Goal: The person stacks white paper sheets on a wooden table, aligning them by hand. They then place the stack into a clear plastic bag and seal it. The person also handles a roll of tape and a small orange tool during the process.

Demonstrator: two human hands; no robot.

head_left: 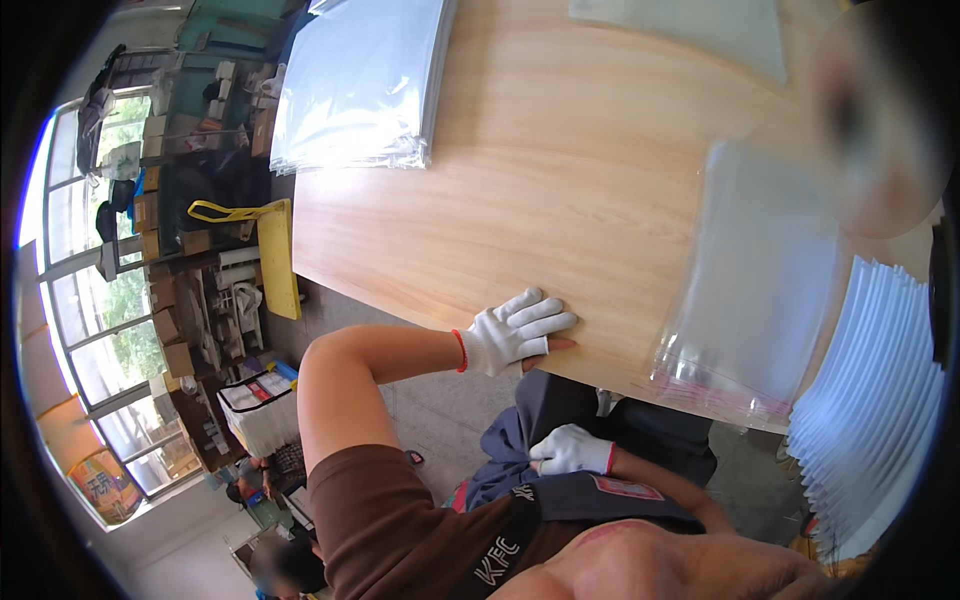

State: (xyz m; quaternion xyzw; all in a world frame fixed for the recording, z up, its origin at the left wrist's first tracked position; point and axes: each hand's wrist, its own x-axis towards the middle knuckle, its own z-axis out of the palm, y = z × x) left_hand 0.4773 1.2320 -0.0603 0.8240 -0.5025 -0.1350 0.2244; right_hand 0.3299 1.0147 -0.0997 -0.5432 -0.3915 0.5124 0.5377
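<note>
My left hand [512,332] lies palm down on the near edge of a light wood table [500,220]. It wears a white knit glove with a red cuff; its fingers are spread, and some bare fingertip skin shows. Lower down, my right hand [572,450], in the same kind of glove, rests on dark trousers at my lap. Its fingers curl under, hiding whatever may be in them. To the right of my left hand, apart from it, clear plastic bags [755,270] lie flat, with pinkish strips along their near end.
A thick stack of shiny clear bags [355,85] sits at the table's far left corner. Another clear sheet [690,25] lies at the back. Fanned white sheets [865,390] stand at the right. A blurred person's head [885,120] is close at upper right. Yellow panel [278,255] stands left.
</note>
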